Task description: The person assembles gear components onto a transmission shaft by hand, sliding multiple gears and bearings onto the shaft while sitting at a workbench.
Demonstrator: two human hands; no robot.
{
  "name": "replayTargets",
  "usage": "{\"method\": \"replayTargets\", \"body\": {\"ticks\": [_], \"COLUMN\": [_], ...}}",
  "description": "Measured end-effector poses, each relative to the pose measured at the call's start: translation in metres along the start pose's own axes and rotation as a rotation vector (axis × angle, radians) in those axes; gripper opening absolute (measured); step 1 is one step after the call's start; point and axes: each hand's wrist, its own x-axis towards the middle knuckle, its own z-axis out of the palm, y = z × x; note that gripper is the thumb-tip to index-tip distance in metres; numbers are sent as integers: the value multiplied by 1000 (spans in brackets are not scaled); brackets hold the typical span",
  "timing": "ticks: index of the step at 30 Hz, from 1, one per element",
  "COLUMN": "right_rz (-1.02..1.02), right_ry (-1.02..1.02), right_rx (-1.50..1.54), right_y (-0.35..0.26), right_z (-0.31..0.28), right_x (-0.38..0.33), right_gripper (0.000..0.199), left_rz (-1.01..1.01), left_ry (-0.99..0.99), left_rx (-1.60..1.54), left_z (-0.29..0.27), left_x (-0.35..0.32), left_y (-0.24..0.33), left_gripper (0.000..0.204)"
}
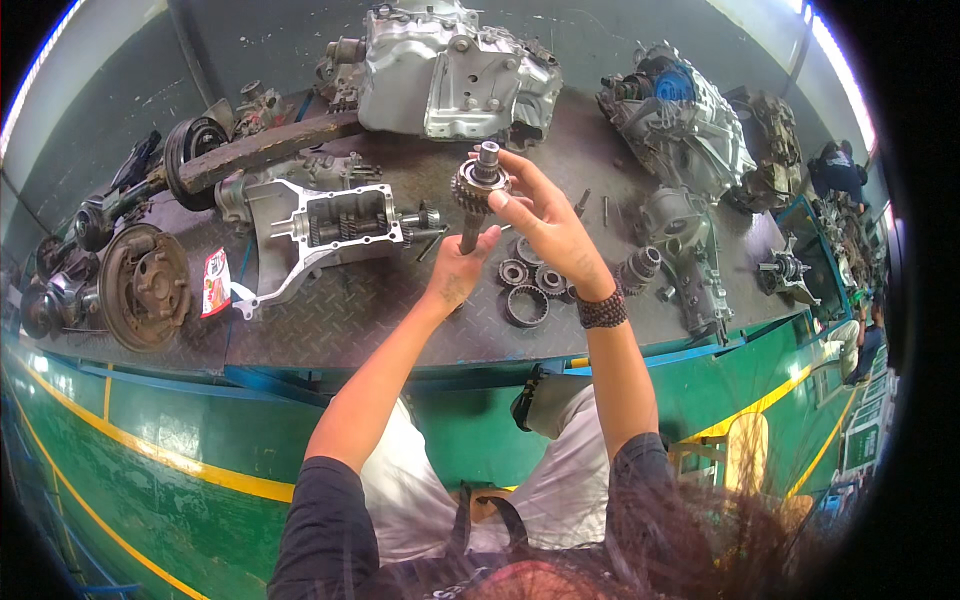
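From my remote seat I see both hands raised over the middle of the dark, diamond-patterned steel desk (330, 320), holding a grey metal gear shaft with a toothed wheel near its top (478, 190). The shaft's long axis stands nearly upright, tipped slightly: its short splined end points up and away toward the far edge, its plain stem points down toward me. My left hand (458, 272) is clenched around the lower stem. My right hand (548, 222), a dark beaded bracelet (601, 309) on its wrist, grips the toothed wheel from the right side, fingers curled over its rim.

Just beneath the hands, loose ring-shaped steel gears (528, 285) lie flat on the desk. To the left sits an opened silver gearbox casing with its gear train exposed (325, 232), and toward the far edge a large closed silver aluminium transmission housing (455, 70). A rusty brown brake drum (143, 287) lies near the left edge. A further grey transmission assembly with a blue part (680, 115) sits toward the far right corner.
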Motion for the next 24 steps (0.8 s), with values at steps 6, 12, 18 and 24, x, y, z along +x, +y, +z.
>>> {"method": "replayTargets", "body": {"ticks": [6, 12, 18, 24], "right_rz": [-7, -8, -96, -520], "right_ry": [12, 57, 103, 292], "right_rx": [61, 158, 207, 274], "right_y": [5, 11, -15, -42], "right_z": [11, 18, 14, 8], "right_x": [2, 1, 24, 43], "right_gripper": [59, 58, 47, 53], "left_rz": [30, 48, -2, -22], "left_ry": [-8, -13, 2, -10], "left_rx": [-15, -45, -44, -43], "left_z": [-2, -1, 1, -3], "left_x": [-2, -3, 0, -2], "left_y": [-3, -3, -4, -1], "left_gripper": [52, 52, 49, 52]}}
